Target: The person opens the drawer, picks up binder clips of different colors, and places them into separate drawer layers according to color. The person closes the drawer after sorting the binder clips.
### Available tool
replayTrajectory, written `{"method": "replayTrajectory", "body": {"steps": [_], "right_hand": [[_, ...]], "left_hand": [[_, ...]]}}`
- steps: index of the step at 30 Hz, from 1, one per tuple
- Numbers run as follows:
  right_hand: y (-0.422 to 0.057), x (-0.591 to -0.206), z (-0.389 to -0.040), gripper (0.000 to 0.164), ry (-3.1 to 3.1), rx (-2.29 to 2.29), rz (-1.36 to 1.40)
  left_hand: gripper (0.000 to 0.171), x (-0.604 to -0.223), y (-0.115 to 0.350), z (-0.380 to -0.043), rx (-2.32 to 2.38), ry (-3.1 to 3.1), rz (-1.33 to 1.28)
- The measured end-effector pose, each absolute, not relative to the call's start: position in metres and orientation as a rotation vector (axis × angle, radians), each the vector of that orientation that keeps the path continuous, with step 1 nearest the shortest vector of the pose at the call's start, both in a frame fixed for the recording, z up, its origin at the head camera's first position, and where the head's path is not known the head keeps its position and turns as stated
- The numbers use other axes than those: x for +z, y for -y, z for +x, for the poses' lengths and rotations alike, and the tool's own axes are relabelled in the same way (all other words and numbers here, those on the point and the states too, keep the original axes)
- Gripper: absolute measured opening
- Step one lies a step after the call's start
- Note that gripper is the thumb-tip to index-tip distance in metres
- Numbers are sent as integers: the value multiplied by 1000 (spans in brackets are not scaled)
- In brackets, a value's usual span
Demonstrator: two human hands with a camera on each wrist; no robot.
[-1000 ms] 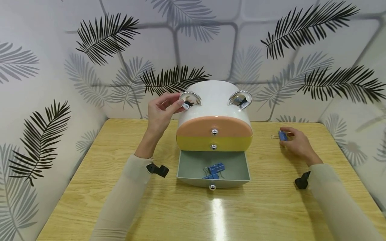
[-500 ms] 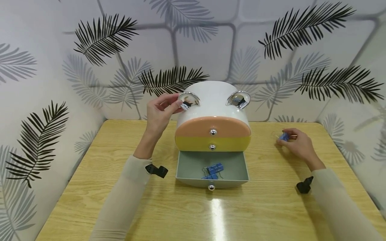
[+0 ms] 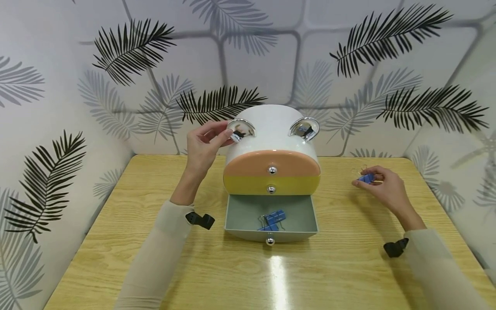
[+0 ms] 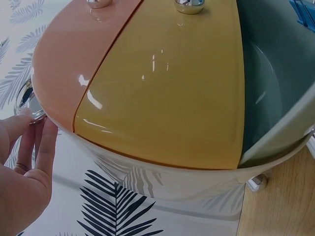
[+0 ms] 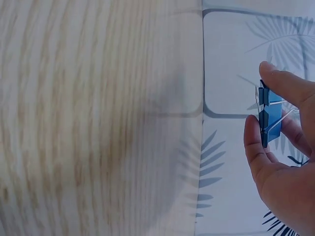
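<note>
My left hand (image 3: 204, 144) pinches the rim of a shiny silver ear (image 3: 241, 129) on a white drawer box (image 3: 273, 122); the left wrist view shows thumb and fingers at that ear (image 4: 29, 101). Over at the right, my right hand (image 3: 387, 187) pinches a blue binder clip (image 3: 366, 178) between thumb and fingers. In the right wrist view the clip (image 5: 269, 115) has its wire handles visible. The box's lowest grey-green drawer (image 3: 238, 215) is pulled out, and blue binder clips (image 3: 276, 216) lie inside it.
Above the pulled-out drawer are an orange drawer (image 3: 252, 165) and a yellow drawer (image 3: 248, 185), both closed, with silver knobs. The box stands on a wooden table (image 3: 333, 267) against a leaf-patterned wall (image 3: 263, 73).
The right hand has lifted slightly and turned the blue binder clip in its fingers. The left hand stays at the silver ear. The whole head view has shifted a little.
</note>
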State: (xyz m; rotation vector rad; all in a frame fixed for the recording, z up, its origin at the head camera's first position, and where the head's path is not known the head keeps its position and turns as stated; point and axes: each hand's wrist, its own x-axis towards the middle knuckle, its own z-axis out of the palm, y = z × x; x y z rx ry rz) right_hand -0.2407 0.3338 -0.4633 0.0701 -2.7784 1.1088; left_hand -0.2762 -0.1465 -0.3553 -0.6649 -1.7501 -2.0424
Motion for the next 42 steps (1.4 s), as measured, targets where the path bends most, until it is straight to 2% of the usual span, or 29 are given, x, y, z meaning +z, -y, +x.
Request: {"method": "replayTrajectory", "body": {"steps": [17,42], "right_hand": [[-324,-458,-218,49,2606,1322,-95],[-305,-454,-197,29,2453,1350,122]], "left_hand": [[23,-356,147,-276,-2028,1746,-683],[23,-355,147,-276,-2015,1755,-681]]}}
